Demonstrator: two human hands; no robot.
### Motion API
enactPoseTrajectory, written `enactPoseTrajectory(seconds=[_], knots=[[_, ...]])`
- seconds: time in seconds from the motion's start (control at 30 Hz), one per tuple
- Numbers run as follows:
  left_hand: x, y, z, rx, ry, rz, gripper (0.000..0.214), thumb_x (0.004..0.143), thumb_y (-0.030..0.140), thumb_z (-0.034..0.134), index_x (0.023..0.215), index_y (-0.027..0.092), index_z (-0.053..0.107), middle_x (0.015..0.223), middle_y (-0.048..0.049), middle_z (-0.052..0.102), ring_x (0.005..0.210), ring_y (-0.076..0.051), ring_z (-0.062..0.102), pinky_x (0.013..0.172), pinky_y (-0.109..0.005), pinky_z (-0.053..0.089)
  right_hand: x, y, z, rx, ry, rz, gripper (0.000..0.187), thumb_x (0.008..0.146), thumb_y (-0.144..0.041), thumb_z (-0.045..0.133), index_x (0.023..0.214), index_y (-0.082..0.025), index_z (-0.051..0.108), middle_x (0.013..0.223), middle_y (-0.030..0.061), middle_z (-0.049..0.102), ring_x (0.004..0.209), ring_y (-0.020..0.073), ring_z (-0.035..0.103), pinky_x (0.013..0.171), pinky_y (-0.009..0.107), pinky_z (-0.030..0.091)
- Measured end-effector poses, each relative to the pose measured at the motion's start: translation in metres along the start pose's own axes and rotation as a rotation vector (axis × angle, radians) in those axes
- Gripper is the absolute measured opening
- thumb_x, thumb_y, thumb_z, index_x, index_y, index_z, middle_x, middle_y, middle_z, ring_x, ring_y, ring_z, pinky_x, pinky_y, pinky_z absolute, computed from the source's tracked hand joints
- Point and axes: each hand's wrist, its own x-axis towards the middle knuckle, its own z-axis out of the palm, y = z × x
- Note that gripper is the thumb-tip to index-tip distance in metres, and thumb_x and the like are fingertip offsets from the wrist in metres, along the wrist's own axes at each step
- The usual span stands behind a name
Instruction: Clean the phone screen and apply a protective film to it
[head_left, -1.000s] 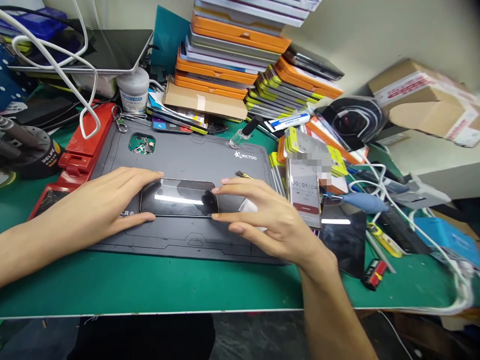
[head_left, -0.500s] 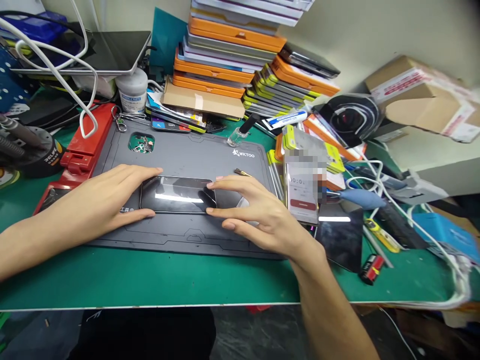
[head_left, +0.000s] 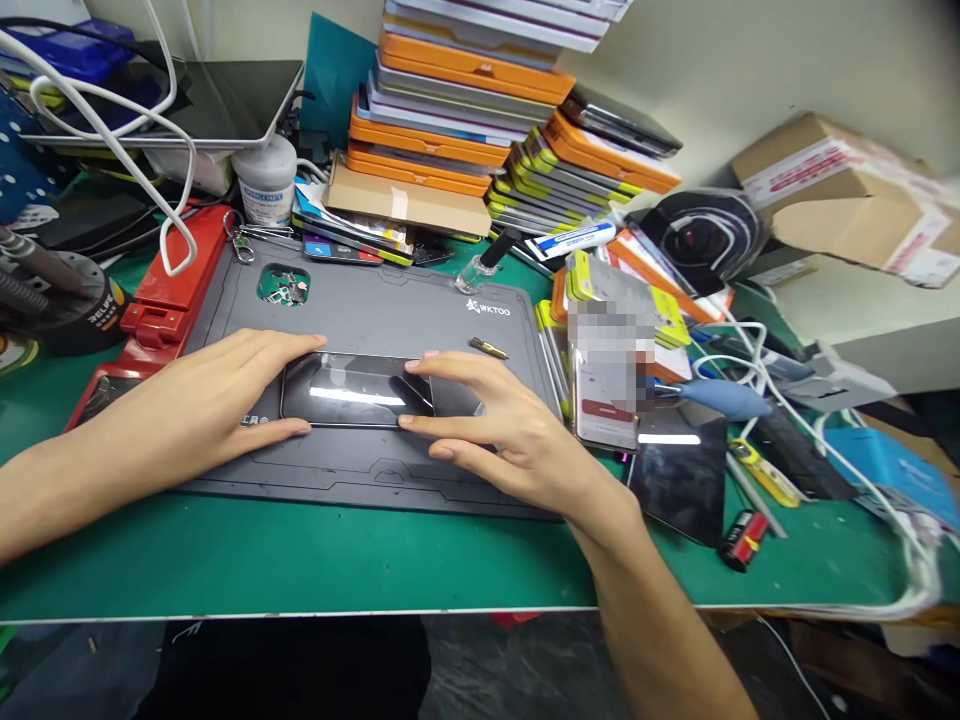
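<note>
Head view: phone flat on mat, glossy side up.
Left hand grips its left end, thumb and fingers at 2 long edges; right hand has 2 fingertips at right end, gripping or not, can't tell.

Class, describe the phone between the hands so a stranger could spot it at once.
On the green table lies a grey mat. Near its middle, a dark-screened phone lies between left hand and right hand. Unlike the lit phone farther right, it has fingers at both ends.
</note>
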Motion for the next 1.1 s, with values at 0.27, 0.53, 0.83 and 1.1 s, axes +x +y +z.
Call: enactPoseTrajectory(seconds=[0.27, 0.53, 0.83, 1.1], knots=[[0.001, 0.001, 0.001, -0.008, -0.016, -0.017, 0.089, 0.111, 0.087, 0.047, 0.177, 0.028, 0.051, 0.170, -0.0150, 0.067, 0.154, -0.041, 0.067, 0.133, -0.057, 0.055, 0.000, 0.002, 0.003, -0.001, -0.035, 0.032, 0.029, 0.117, -0.041, 0.072, 0.141, -0.036, 0.087, 0.170, 0.0104, 0.069, 0.163, 0.0364, 0.060, 0.133, 0.068, 0.053], [0.001, 0.003, 0.001, -0.018, 0.007, 0.009, 0.089, 0.112, 0.085, 0.046, 0.176, 0.024, 0.053, 0.166, -0.0178, 0.070, 0.151, -0.040, 0.068, 0.130, -0.058, 0.056, 0.002, 0.002, 0.008, -0.023, -0.030, -0.004, 0.034, 0.119, -0.045, 0.067, 0.144, -0.031, 0.085, 0.169, 0.0140, 0.069, 0.163, 0.0347, 0.060, 0.132, 0.065, 0.055], [0.000, 0.002, 0.001, 0.001, 0.008, 0.030, 0.087, 0.113, 0.083, 0.048, 0.176, 0.022, 0.052, 0.168, -0.0193, 0.068, 0.152, -0.041, 0.067, 0.128, -0.058, 0.057, 0.005, 0.002, 0.008, -0.056, 0.001, -0.039, 0.035, 0.121, -0.045, 0.062, 0.135, -0.027, 0.088, 0.161, 0.0152, 0.075, 0.159, 0.0338, 0.063, 0.130, 0.064, 0.056], [-0.001, -0.001, 0.007, 0.018, -0.007, 0.023, 0.078, 0.117, 0.074, 0.049, 0.178, 0.024, 0.047, 0.170, -0.0152, 0.067, 0.154, -0.036, 0.066, 0.129, -0.050, 0.055, 0.009, -0.002, 0.016, -0.085, -0.055, -0.020, 0.044, 0.121, -0.054, 0.058, 0.150, -0.029, 0.081, 0.175, 0.0152, 0.063, 0.165, 0.0380, 0.057, 0.137, 0.070, 0.047]])
